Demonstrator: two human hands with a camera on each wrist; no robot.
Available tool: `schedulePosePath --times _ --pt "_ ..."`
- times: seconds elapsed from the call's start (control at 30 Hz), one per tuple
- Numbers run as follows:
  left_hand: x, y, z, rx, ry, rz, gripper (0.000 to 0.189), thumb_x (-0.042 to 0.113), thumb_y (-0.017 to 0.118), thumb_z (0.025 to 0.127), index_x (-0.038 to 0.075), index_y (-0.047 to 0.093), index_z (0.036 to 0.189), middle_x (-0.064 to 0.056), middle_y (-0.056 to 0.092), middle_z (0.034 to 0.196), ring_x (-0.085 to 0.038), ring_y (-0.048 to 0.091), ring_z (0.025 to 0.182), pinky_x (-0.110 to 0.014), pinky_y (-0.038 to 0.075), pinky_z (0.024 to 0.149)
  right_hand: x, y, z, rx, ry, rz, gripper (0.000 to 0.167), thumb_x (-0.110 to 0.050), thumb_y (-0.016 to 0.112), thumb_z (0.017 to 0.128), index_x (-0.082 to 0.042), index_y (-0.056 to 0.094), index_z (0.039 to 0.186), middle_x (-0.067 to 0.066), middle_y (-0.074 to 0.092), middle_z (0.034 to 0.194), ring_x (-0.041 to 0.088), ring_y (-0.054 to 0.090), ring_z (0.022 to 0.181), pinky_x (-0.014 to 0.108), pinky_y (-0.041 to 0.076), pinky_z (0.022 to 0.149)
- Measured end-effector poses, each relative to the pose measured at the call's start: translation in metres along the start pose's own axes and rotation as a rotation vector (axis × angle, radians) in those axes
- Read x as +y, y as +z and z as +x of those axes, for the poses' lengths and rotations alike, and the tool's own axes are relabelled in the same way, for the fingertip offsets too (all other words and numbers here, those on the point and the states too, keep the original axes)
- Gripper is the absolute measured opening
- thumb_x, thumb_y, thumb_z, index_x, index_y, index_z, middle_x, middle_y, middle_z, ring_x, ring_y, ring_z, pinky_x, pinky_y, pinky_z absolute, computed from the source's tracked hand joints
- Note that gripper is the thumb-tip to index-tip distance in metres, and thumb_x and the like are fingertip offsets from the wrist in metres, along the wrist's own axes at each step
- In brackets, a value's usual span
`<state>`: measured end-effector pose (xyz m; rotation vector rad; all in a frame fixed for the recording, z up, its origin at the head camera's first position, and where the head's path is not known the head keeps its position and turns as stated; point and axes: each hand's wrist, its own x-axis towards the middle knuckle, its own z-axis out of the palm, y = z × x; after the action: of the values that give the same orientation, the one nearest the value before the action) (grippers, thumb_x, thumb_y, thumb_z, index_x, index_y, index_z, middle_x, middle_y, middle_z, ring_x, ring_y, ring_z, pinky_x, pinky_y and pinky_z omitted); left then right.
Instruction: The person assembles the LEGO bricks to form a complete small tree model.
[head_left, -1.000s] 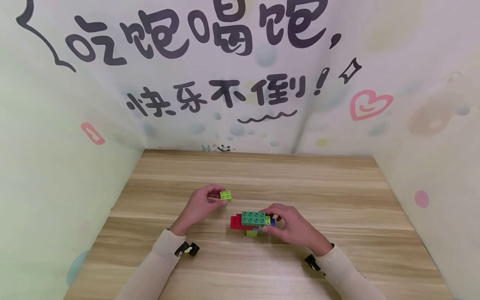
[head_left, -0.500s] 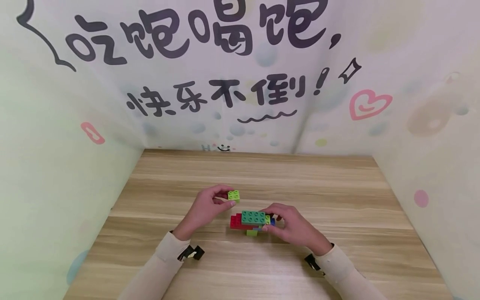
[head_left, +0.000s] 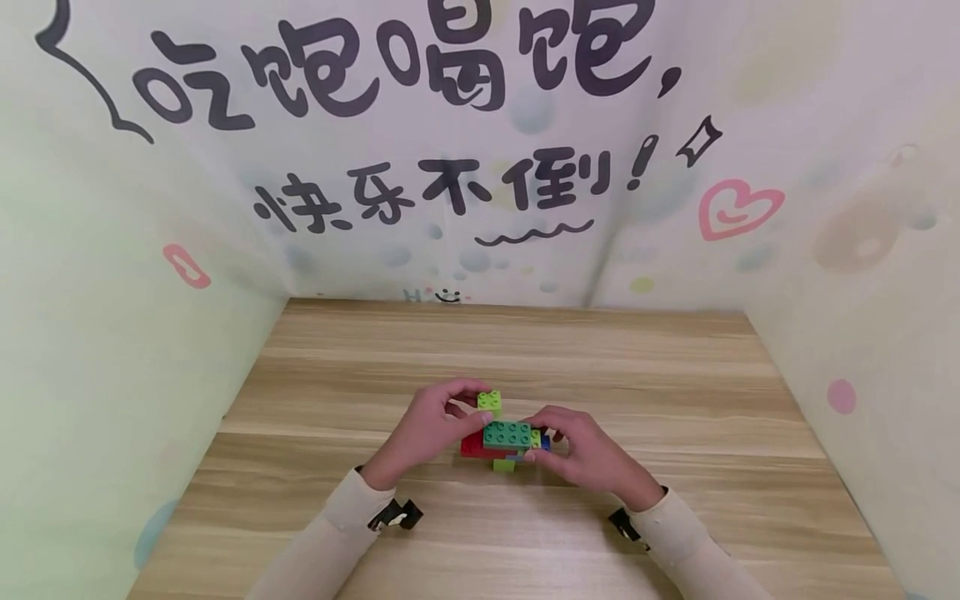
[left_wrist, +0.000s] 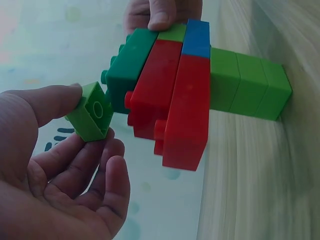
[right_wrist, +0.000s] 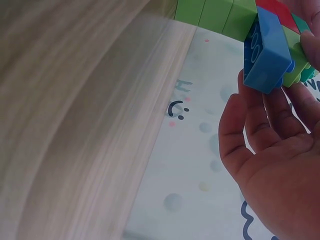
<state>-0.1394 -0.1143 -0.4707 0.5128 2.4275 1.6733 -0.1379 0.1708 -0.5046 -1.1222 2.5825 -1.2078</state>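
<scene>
My left hand (head_left: 437, 423) pinches a small light-green toy brick (head_left: 489, 402) between thumb and fingers, just behind the left end of a built brick model. In the left wrist view the loose brick (left_wrist: 89, 116) shows its hollow underside, close beside the dark-green brick (left_wrist: 129, 67) that tops the model. Below that brick lie red bricks (left_wrist: 186, 112) in stepped layers, with a blue brick (left_wrist: 196, 39) at the far end. A stacked column of light-green bricks (left_wrist: 249, 84) carries the model. My right hand (head_left: 588, 450) grips its right end, by the blue brick (right_wrist: 270, 55).
The model stands on a wood-grain table (head_left: 517, 350). A pale printed wall sheet (head_left: 360, 258) rises behind the table, and more sheets close off its left and right sides. A black wrist strap (head_left: 393, 514) sits on the left sleeve.
My left hand has moved to the right with the light-green brick, from apart on the left to right behind the dark-green brick. The right hand and the model have stayed in place.
</scene>
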Motion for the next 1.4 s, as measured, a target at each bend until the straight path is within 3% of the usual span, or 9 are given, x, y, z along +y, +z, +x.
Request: schedulePosePath --times 0.27,0.7,1.1,1.4 --pt "0.005 0.011 -0.001 -0.054 0.054 0.046 0.032 0.031 0.079 0.097 0.020 0.075 0.127 0.006 0.075 0.116 -0.015 0.067 0.108 -0.029 0.060 0.086 0.000 0.000 0.001 0.010 -0.014 -0.006 0.030 -0.031 0.077 0.099 -0.019 0.071 0.126 -0.007 0.074 0.113 0.003 0.064 0.092 0.035 0.061 0.079" --pt "0.005 0.019 -0.003 -0.081 0.034 0.066 0.035 0.039 0.079 0.096 0.023 0.075 0.127 0.004 0.074 0.114 -0.022 0.069 0.099 -0.027 0.059 0.080 0.002 0.001 0.001 0.018 -0.026 0.001 0.031 -0.029 0.079 0.098 -0.020 0.071 0.126 -0.008 0.074 0.114 0.002 0.064 0.092 0.033 0.061 0.078" --pt "0.003 0.021 -0.009 -0.085 0.097 0.081 0.036 0.032 0.083 0.094 0.023 0.076 0.127 0.001 0.074 0.130 -0.019 0.070 0.097 -0.026 0.061 0.077 -0.001 0.002 -0.001 0.001 0.016 -0.006 0.029 -0.032 0.076 0.100 -0.022 0.071 0.126 -0.010 0.072 0.116 0.003 0.065 0.093 0.030 0.061 0.081" --pt "0.008 0.019 -0.008 -0.079 0.221 0.272 0.034 0.024 0.085 0.092 0.017 0.076 0.124 0.001 0.076 0.124 -0.010 0.069 0.104 -0.033 0.061 0.088 -0.002 0.003 0.000 -0.010 0.013 -0.021 0.028 -0.037 0.072 0.102 -0.023 0.070 0.127 -0.010 0.071 0.116 0.003 0.064 0.094 0.032 0.061 0.080"
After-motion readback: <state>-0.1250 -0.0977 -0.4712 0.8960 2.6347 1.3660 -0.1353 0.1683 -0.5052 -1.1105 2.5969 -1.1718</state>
